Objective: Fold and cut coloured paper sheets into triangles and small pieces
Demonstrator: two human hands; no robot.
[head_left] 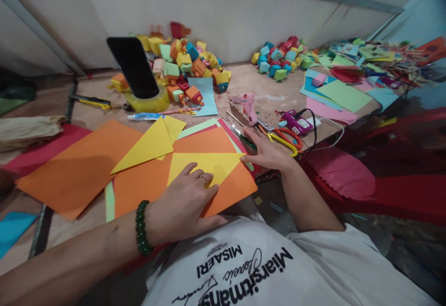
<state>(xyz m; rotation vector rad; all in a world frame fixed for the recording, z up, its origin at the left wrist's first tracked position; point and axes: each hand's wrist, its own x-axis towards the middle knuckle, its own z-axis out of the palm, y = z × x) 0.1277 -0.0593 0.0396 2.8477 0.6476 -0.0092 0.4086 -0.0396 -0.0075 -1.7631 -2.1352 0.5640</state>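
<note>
Spread at centre frame, the left hand [184, 199] is apparently creasing yellow paper [221, 164], the splayed right hand [268, 152] touching its corner; the next move likely needs aligned edges.

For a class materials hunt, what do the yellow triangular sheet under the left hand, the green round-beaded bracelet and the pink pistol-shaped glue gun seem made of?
Yellow sheet: probably matte paper or thin card; flat, straight edges.
Green bracelet: glossy beads with highlights; perhaps stone, glass or plastic.
Pink glue gun: likely plastic; smooth, moulded-looking body.
</note>
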